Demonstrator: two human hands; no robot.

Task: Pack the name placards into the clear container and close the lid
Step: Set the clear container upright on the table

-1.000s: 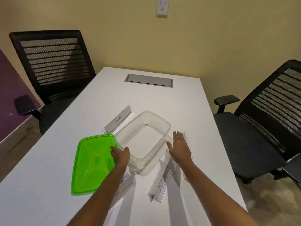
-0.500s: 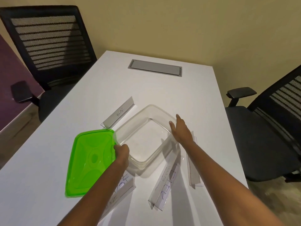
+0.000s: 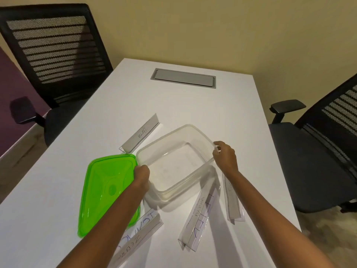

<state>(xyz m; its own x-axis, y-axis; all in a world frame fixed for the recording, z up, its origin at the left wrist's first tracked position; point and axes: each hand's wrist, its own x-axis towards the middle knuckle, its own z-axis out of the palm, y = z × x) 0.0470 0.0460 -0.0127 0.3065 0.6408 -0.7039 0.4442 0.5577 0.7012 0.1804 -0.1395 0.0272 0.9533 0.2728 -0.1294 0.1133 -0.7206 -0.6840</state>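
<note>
The clear container (image 3: 174,141) stands open and empty in the middle of the white table (image 3: 222,113). My left hand (image 3: 142,174) grips its near-left rim. My right hand (image 3: 225,154) grips the right corner of the rim. The green lid (image 3: 105,188) lies flat to the left of the container, partly under my left forearm. A placard marked BETA (image 3: 142,133) lies beyond the container's left side. Another placard (image 3: 199,211) lies near the container's front, a third placard (image 3: 230,198) to its right. A further placard (image 3: 135,237) lies under my left forearm.
A black mesh chair (image 3: 54,47) stands at the table's far left and another chair (image 3: 318,144) at its right side. A grey cable hatch (image 3: 183,77) is set into the far part of the tabletop. A yellow wall is behind the table.
My right hand moved from flat above the table up to the container's right corner and closed on the rim. My left hand stayed on the near-left rim. The container has turned slightly.
</note>
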